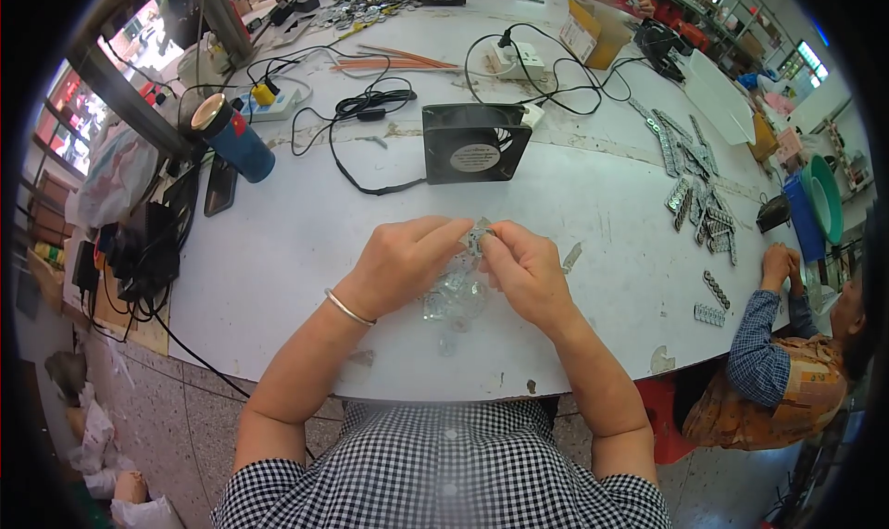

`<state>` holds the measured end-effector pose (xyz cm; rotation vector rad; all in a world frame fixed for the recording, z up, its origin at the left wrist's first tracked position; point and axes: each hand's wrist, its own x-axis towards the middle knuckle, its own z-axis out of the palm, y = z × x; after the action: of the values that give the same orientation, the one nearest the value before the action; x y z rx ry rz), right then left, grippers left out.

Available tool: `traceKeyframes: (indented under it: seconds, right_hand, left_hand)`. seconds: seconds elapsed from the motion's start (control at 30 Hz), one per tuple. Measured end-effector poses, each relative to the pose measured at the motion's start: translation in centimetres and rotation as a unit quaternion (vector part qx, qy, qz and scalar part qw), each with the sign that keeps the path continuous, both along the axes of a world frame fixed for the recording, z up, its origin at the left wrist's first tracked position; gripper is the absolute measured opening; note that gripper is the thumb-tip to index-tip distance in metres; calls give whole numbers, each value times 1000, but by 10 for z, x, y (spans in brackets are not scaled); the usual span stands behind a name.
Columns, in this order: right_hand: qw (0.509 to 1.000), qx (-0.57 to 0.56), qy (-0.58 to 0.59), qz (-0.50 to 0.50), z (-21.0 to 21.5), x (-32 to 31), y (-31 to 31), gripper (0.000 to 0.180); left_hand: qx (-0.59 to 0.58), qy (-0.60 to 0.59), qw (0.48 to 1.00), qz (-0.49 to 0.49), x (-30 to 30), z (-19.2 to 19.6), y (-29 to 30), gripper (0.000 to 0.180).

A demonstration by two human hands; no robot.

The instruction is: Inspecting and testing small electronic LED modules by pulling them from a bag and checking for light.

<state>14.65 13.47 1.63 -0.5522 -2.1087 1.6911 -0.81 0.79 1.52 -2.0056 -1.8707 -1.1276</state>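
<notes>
Head view, with clock directions taken from where the two hands meet: at nine o'clock, black adapters (143, 251) sit in a tangle of leads by the left edge of the white table (602, 191). Between nine and ten lies a dark phone (220, 186), and at ten stand a blue tumbler (239, 144) and, farther out, a white power strip (269, 110) bearing a yellow plug. Toward eleven comes a loose coil of black cord (370, 114), with thin orange sticks (407, 64) beyond it.

The left hand (403, 262), a bangle (350, 307) on its wrist, has its grip pinched narrow, fingertips on a small metal piece (480, 236). That piece is at the centre of the dial, held up between both hands; its exact shape is too small to tell. Just below, around half past six, clear shiny pieces (456, 293) lie on the table. Straight up at twelve stands a square black fan (477, 144). The right hand (532, 274) pinches the same piece from its right side, thumb and finger close together.

Past twelve is a white socket block (528, 63); at one, a yellow carton (593, 36). Linked metal strips (690, 154) lie scattered between two and three. Near four sits another person (787, 367), hands together at the table's edge.
</notes>
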Motion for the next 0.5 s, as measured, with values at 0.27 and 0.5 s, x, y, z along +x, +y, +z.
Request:
traceKeyframes:
  seconds: [0.27,0.5]
  right_hand:
    - [1000,17,-2,4,5,-2,-3,19]
    - [999,37,0,5,9,-3,-3,19]
  left_hand:
    - [23,41,999,1,-5,-3,-1,33]
    - [40,52,998,-5,-6,0,-1,32]
